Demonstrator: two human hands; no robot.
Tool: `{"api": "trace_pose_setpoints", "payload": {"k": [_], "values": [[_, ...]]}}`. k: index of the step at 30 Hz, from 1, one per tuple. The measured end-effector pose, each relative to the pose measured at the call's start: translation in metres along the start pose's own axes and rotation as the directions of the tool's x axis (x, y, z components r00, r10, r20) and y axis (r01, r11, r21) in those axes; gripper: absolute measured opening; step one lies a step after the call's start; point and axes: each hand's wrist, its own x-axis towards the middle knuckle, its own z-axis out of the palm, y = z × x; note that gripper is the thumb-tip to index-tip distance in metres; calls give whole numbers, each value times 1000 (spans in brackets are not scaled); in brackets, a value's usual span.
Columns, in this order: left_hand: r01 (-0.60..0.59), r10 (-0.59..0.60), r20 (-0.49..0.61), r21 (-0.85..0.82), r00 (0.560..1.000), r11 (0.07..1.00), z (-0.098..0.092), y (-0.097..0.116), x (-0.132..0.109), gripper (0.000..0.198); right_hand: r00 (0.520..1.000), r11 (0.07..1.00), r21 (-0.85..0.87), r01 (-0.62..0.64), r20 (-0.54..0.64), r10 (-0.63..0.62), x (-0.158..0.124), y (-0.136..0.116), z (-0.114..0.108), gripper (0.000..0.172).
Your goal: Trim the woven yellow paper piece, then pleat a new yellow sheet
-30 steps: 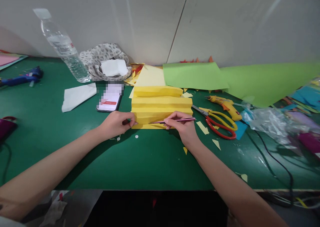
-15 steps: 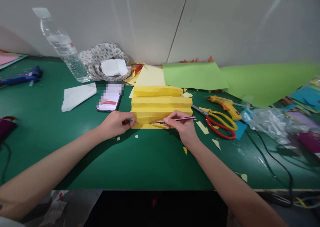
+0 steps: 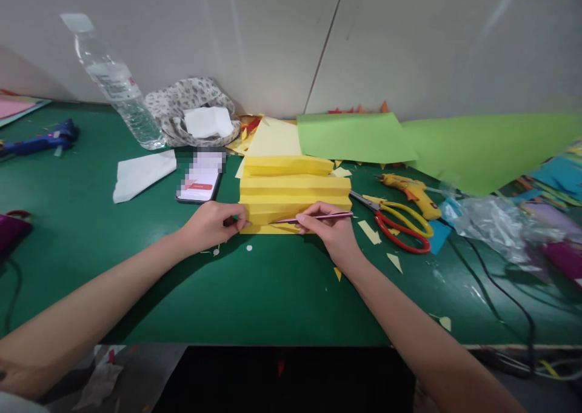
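A pleated yellow paper (image 3: 293,190) lies on the green table (image 3: 254,292) in front of me. My left hand (image 3: 213,224) pinches its near left corner. My right hand (image 3: 331,226) holds a thin pink pencil (image 3: 318,217) almost flat, its tip pointing left onto the paper's lowest fold. Both forearms reach in from the bottom of the view.
Red-and-yellow scissors (image 3: 395,219) and a yellow glue gun (image 3: 409,191) lie right of the paper. A phone (image 3: 200,182), white tissue (image 3: 140,173), water bottle (image 3: 116,85) and patterned cloth (image 3: 191,107) are at left back. Green sheets (image 3: 354,137) lean by the wall; a blue glue gun (image 3: 40,141) lies far left.
My right hand and the pencil have slid slightly to the left along the fold. My left hand has stayed put.
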Motion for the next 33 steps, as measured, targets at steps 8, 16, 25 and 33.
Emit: {"api": "trace_pose_setpoints", "payload": {"k": [8, 16, 25, 33], "values": [[-4, 4, 0, 10, 1000, 1000, 0, -1, 0, 13, 999, 999, -43, -12, 36, 14, -1, -2, 2, 14], [10, -10, 7, -6, 1000, 1000, 0, 1, 1, 13, 999, 999, -42, 25, -39, -27, 0, -2, -2, 14], [-7, 7, -5, -2, 1000, 1000, 1, -1, 0, 12, 998, 998, -43, 55, -8, -56, -1, -1, -1, 15], [-7, 7, 4, 7, 1000, 1000, 0, -1, 0, 12, 999, 996, -86, 5, 54, 0, -3, -5, 3, 15]]}}
